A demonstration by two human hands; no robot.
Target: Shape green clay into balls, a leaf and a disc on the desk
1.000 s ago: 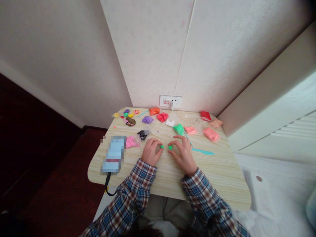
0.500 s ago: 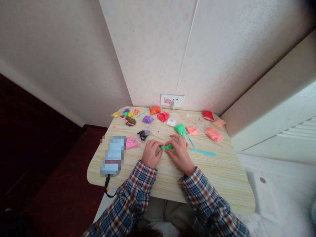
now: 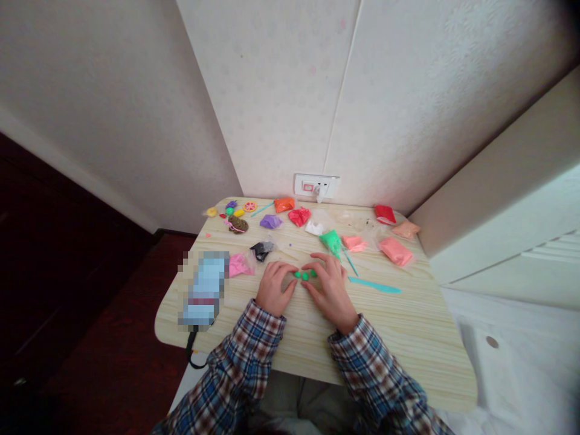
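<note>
Pale wood-grain table stands against a papered wall; in the head view, my left hand pinches the left end of a short row of green pieces, and my right hand grasps the right end between thumb and fingers. The row's long axis runs left to right between my fingertips, neither hand clearly nearer; whether the pieces are joined, I cannot tell.

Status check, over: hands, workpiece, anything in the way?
Left hand and right hand at small green balls, grip unclear. Balls close together between them. Blue knife beside right hand, clear of balls.
</note>
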